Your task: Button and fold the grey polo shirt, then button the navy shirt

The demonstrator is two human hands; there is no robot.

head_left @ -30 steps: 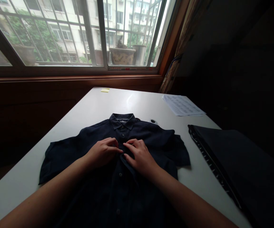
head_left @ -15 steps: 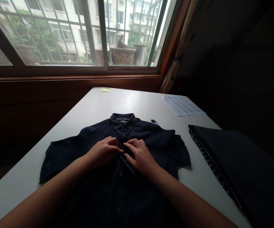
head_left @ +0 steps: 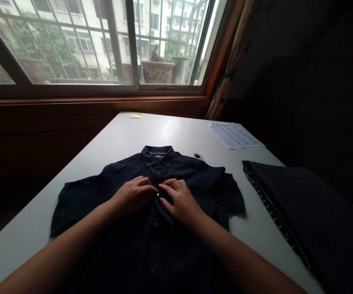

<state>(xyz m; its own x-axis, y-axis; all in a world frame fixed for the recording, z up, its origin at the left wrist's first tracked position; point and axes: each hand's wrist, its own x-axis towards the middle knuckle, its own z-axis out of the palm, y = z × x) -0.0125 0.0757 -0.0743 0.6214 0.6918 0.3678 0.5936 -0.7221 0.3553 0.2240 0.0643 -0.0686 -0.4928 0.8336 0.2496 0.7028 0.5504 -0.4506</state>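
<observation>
A dark navy short-sleeved shirt (head_left: 188,171) lies front up, its collar toward the window. My left hand (head_left: 135,194) rests on the chest beside the button placket, fingers curled and pinching the cloth. A small bright button (head_left: 157,194) shows at its thumb and index fingertips. Facing it from the other side, my right hand (head_left: 179,200) grips the placket edge between thumb and fingers. Nearer me, another button (head_left: 155,224) sits on the placket, and two more show just below the collar. What exactly the fingertips hold is partly hidden in the dark cloth.
The shirt lies on a white table (head_left: 103,143). To the right is a folded dark cloth item (head_left: 299,196) with a pale-marked edge. Printed papers (head_left: 234,135), a yellow sticky note (head_left: 135,116) and a white round object with a dark centre (head_left: 197,156) lie farther back.
The left thumb and index finger have shifted slightly, and the bright button now shows between the hands. The right hand and the shirt have hardly moved.
</observation>
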